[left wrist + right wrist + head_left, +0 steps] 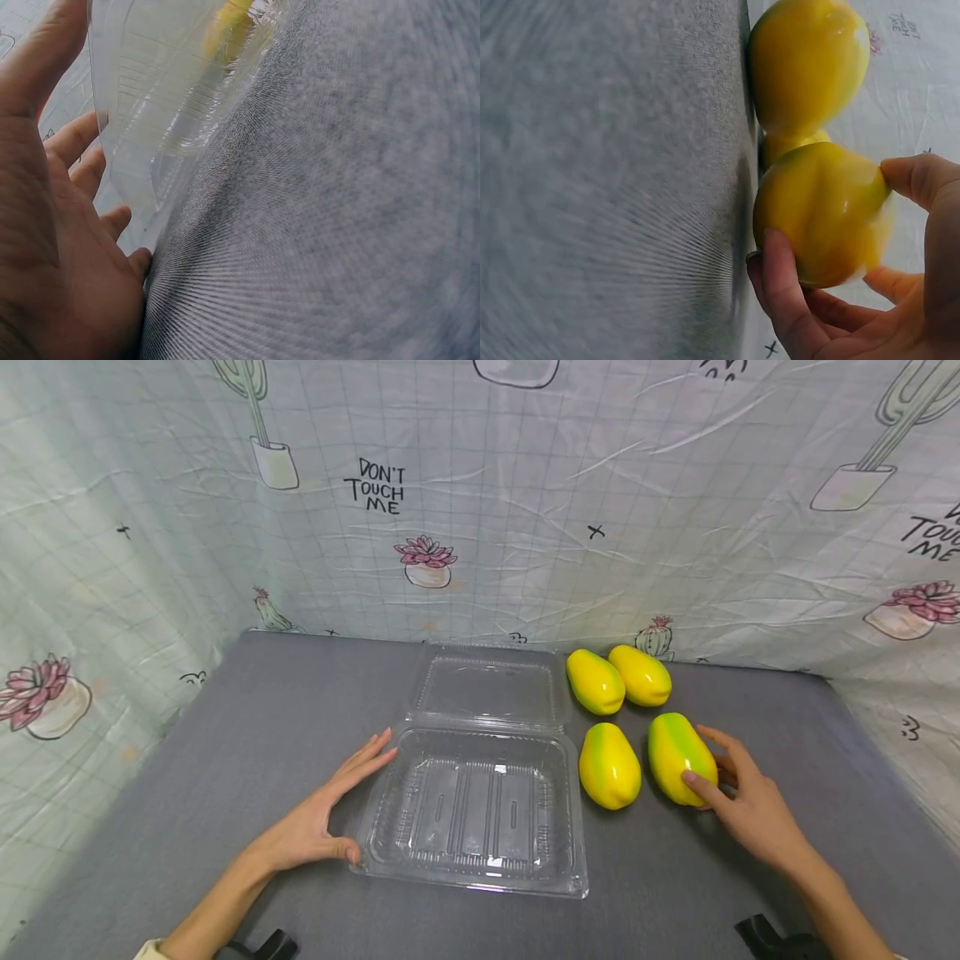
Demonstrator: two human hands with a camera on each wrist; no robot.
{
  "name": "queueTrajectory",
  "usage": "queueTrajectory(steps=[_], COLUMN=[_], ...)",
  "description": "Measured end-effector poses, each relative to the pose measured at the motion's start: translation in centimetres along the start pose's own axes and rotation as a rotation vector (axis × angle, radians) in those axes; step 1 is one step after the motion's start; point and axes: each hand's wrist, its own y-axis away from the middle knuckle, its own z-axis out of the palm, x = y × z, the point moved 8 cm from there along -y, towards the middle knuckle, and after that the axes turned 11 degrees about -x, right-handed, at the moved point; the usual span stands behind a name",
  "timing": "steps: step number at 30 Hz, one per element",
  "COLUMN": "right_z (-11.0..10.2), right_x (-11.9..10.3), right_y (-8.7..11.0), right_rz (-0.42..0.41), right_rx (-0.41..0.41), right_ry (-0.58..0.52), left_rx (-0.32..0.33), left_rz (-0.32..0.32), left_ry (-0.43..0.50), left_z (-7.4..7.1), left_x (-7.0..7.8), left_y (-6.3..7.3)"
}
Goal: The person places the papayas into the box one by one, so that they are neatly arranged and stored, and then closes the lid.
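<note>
In the head view, a clear plastic container (476,810) lies on a grey table (262,718), its lid (491,685) folded back flat behind it. The left hand (318,822) is at the container's left side, thumb and fingers spread apart, with the thumb at the near corner of the rim. The right hand (750,806) has its thumb and fingers around a yellow-green fruit (678,756), to the right of the container. A second fruit (610,767) sits between the two, and two more fruits (596,682) lie side by side farther back, right of the lid. Behind the table hangs a printed cloth (510,510).

In the left wrist view, the fingertips are by the container's clear edge, and something yellow shows through the plastic.

In the right wrist view, thumb and fingertips press the fruit from opposite sides; whether it touches the table is hard to tell.
</note>
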Motion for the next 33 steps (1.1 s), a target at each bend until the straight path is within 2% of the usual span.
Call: queueTrajectory(steps=[7,17,24,33], right_z=[-1.1,-1.6,-1.8,-0.5], right_x=[-1.1,-3.8,-7.2,-11.4], right_y=[0.7,1.2,1.4,1.0], right_rz=[-0.055,-0.135,-0.240,-0.386], right_rx=[0.071,0.099,0.137,0.134], right_ry=[0.015,-0.020,-0.031,-0.050], left_rx=[0.005,0.015,0.017,0.018], left_rz=[-0.009,0.005,0.024,0.032], left_ry=[0.000,0.000,0.008,0.007], left_z=[0.1,0.2,0.1,0.2], left_x=[0.0,-0.1,0.0,-0.1], left_y=[-0.1,0.1,0.0,0.0])
